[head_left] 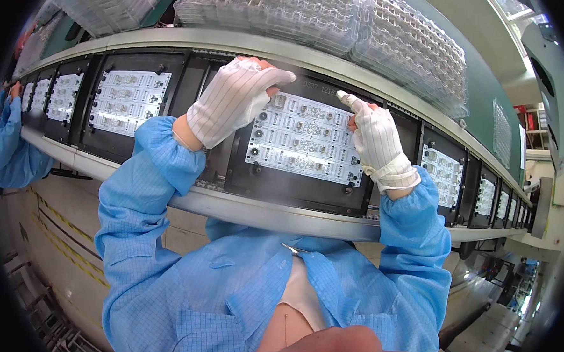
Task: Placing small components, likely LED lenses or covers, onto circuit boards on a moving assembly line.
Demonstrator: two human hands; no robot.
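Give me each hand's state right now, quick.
Left hand: gloved, fingers curled over the top edge of the black tray, nothing held.
Right hand: gloved, forefinger extended on the white circuit panel, nothing held.

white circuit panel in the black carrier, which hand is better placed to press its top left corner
Left, probably: the left hand in its white striped glove lies over the top left corner of the white circuit panel; the right hand sits at its right edge.

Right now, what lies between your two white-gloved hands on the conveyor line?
In the head view, the white rectangular circuit panel in its black carrier tray spans the gap between the left hand and right hand.
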